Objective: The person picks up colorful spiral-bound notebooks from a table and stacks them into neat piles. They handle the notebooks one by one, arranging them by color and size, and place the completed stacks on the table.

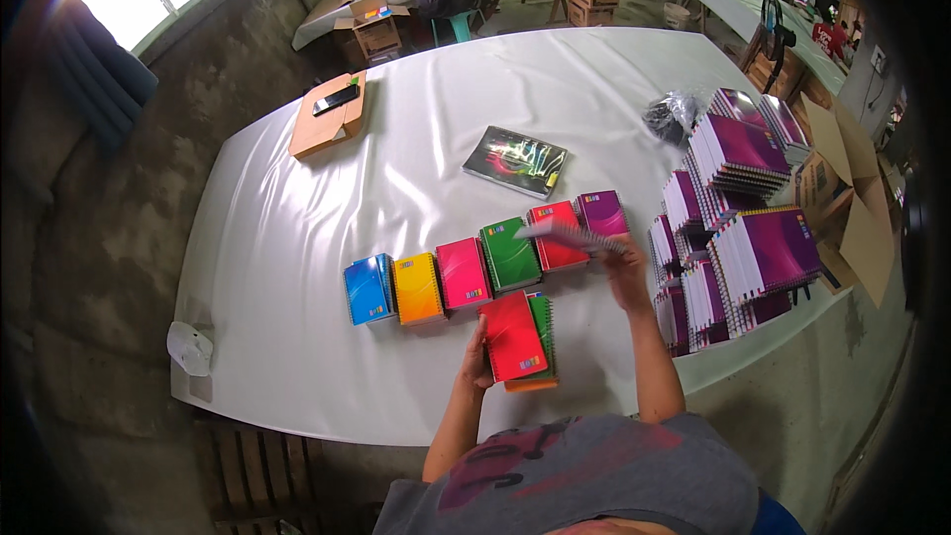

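The broad white sheet-covered counter (287, 238) is loaded at its right with heaped purple spiral-bound notebooks (753, 154). Across its middle, a row of small colour-sorted notebook stacks (464, 272) is laid, presumably so each colour can be reached. Nearer, a red-topped bundle of rectangular notebooks (512, 337) is held by its left edge, the left hand's (477, 362) grip curled closed; its long axis is pointed away, far end slightly leftward. A pale-edged spiral notebook (560, 234) is pinched in the right hand's (626, 277) grip, nearly edge-on, long axis crosswise.

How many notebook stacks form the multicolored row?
6, left to right: blue stack, yellow stack, pink stack, green stack, red stack, partly behind the held notebook, and purple stack.
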{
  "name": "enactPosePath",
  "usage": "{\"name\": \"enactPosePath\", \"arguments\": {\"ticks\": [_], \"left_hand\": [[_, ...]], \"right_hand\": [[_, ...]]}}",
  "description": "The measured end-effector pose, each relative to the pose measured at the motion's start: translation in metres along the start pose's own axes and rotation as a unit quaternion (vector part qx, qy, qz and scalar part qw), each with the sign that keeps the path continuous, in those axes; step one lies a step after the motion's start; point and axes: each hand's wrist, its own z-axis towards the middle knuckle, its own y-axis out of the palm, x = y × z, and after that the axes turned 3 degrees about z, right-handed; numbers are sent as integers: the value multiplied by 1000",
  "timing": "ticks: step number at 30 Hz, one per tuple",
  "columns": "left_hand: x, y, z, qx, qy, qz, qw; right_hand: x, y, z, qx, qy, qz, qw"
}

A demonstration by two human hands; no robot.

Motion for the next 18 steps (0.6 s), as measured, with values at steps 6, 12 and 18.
{"name": "enactPosePath", "arguments": {"ticks": [6,12,18], "left_hand": [[4,-20,-10,-59,-99,62,991],[8,-19,-30,-35,-115,169,978],[2,-20,-27,-7,-99,187,977]], "right_hand": [[-4,69,-8,-428,116,-29,896],[21,65,5,-172,-97,-551,811],[49,20,-2,-132,-81,-635,757]]}}
